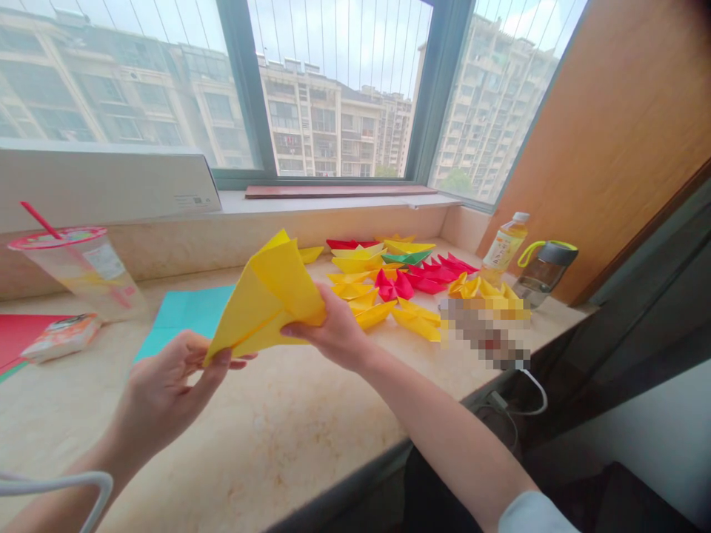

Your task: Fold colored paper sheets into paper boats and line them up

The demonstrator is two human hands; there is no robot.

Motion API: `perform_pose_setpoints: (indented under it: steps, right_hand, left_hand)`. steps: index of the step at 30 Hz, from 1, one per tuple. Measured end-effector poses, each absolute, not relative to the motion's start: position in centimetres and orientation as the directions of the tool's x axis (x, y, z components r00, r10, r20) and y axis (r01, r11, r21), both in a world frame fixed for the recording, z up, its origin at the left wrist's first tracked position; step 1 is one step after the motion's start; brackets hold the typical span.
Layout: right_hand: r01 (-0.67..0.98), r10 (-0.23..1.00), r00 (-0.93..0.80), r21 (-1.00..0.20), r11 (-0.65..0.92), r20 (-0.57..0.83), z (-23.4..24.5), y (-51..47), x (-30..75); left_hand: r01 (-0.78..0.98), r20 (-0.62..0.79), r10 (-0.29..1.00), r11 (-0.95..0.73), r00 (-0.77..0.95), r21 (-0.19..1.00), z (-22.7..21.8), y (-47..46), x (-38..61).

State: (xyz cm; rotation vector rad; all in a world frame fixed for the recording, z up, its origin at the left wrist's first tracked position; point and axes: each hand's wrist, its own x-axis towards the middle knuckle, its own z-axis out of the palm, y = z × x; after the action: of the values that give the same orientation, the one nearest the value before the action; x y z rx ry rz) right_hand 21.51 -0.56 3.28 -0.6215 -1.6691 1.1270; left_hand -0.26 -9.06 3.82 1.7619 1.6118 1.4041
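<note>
A partly folded sheet of yellow paper (266, 296) is held up above the stone sill, its creases and layered flaps showing. My left hand (172, 377) pinches its lower left corner between thumb and fingers. On the paper's right side, my right hand (336, 329) grips the edge with the thumb on the near face; its other fingers are partly hidden behind the paper. Behind the right hand lie several folded paper boats in yellow, a green boat (408, 258) and pink-red folded pieces (430, 275). A turquoise sheet (186, 318) lies flat behind the left hand.
At the left stand a plastic cup (78, 274) with a red straw, a tissue packet (62, 337) and red paper (22, 337). A drink bottle (504, 248) and a dark tumbler (545, 270) stand right. A blurred object (489, 337) with a white cable lies near the sill's front edge.
</note>
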Motion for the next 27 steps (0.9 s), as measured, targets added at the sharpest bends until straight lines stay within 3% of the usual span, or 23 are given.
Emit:
perform_pose_setpoints:
  steps: [3, 7, 15, 23, 27]
  right_hand:
    - [0.040, 0.780, -0.434, -0.855, 0.517, 0.452, 3.5, -0.5, 22.1]
    - [0.206, 0.749, -0.500, -0.781, 0.590, 0.434, 3.8, -1.1, 22.3]
    - [0.394, 0.652, -0.438, -0.519, 0.758, 0.619, 3.0, -1.1, 21.8]
    - [0.499, 0.566, -0.456, -0.330, 0.801, 0.686, 3.6, -2.3, 21.8]
    - [0.522, 0.505, -0.516, -0.213, 0.826, 0.692, 3.8, -2.8, 21.6]
  left_hand:
    - [0.650, 0.410, 0.910, -0.352, 0.068, 0.674, 3.5, -8.5, -0.9]
    - [0.733, 0.315, 0.930, -0.346, 0.187, 0.585, 2.6, -7.8, -1.4]
    - [0.528, 0.060, 0.997, -0.075, 0.045, 0.846, 3.1, -7.5, 0.6]
    - [0.307, -0.012, 0.998, 0.031, -0.065, 0.951, 2.9, -7.3, 1.1]
    - [0.192, 0.043, 0.993, -0.021, -0.110, 0.981, 2.7, -7.2, 1.1]
